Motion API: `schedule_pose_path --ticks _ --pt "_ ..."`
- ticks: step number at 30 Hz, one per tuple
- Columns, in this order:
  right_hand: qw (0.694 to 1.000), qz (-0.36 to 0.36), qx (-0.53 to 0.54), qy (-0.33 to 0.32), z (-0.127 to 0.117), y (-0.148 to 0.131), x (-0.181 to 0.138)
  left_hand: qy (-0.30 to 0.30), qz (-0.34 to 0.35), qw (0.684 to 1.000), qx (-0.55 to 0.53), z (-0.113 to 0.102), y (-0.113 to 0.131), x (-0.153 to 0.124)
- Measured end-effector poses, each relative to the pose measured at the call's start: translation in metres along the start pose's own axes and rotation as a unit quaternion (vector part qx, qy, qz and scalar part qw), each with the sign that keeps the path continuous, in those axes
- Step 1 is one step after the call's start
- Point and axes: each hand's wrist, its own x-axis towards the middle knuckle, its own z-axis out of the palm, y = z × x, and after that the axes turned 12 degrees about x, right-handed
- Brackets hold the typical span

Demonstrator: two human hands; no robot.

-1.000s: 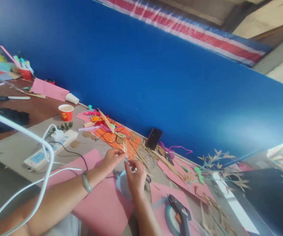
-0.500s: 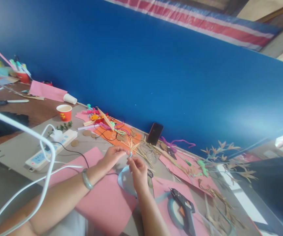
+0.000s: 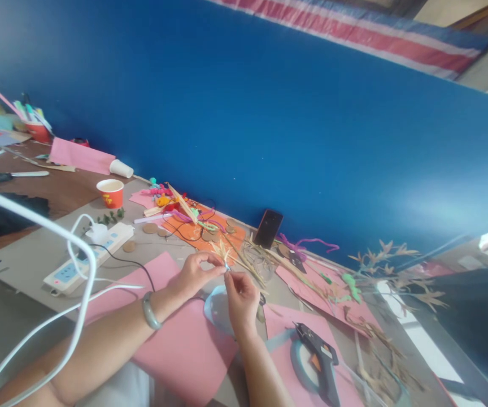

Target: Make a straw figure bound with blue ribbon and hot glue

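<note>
My left hand (image 3: 197, 274), with a bangle on its wrist, is closed in a pinch on a small bundle of pale dried straw (image 3: 222, 250), whose pointed tips fan out upward. My right hand (image 3: 242, 302) pinches at the lower end of the same bundle, where a bit of light blue shows between the fingertips. Behind and below my right hand lies a loop of light blue ribbon (image 3: 212, 305), partly hidden by that hand. Both hands are above the near edge of the pink paper (image 3: 180, 350).
A glue gun (image 3: 318, 353) rests on a ribbon roll (image 3: 298, 367) at right. A phone (image 3: 268, 228) leans on the blue wall (image 3: 244, 113). At left are a power strip (image 3: 112, 243), a paper cup (image 3: 110, 199) and a white cable (image 3: 85, 299). Dried twigs (image 3: 379, 356) lie at right.
Both hands have shifted very slightly to the right. The straw tips look more spread and face me more, as if the bundle has turned between the fingers.
</note>
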Motion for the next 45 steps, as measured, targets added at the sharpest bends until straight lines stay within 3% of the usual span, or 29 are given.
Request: schedule_pose_path --ticks 5,12,25,30,34,37,40,45 --pt "0.996 -0.076 -0.043 0.005 0.001 -0.002 -0.001 0.017 0.011 1.000 0.007 0.003 -0.003 -0.002" --pt "0.994 -0.091 -0.052 -0.005 0.002 -0.004 -0.003 0.007 0.012 1.000 -0.010 0.003 0.003 -0.002" --pt "0.998 -0.008 0.022 -0.052 -0.003 -0.014 -0.003 -0.058 -0.009 0.996 -0.061 -0.004 0.006 0.001" --pt "0.993 0.047 0.082 -0.075 -0.004 -0.013 -0.003 -0.087 -0.051 0.990 -0.102 -0.004 0.005 0.001" --pt "0.993 0.051 0.084 -0.061 -0.004 -0.011 -0.001 -0.127 -0.109 0.970 -0.175 -0.005 0.002 0.001" --pt "0.998 0.019 0.052 -0.027 -0.005 -0.010 -0.001 -0.111 -0.108 0.975 -0.160 -0.007 0.003 0.001" --pt "1.000 -0.023 0.004 0.000 -0.005 -0.012 -0.001 -0.081 -0.058 0.991 -0.092 -0.007 0.006 0.001" --pt "0.997 -0.075 -0.025 0.001 -0.006 -0.017 -0.003 -0.043 -0.011 0.999 -0.019 -0.006 0.005 0.000"
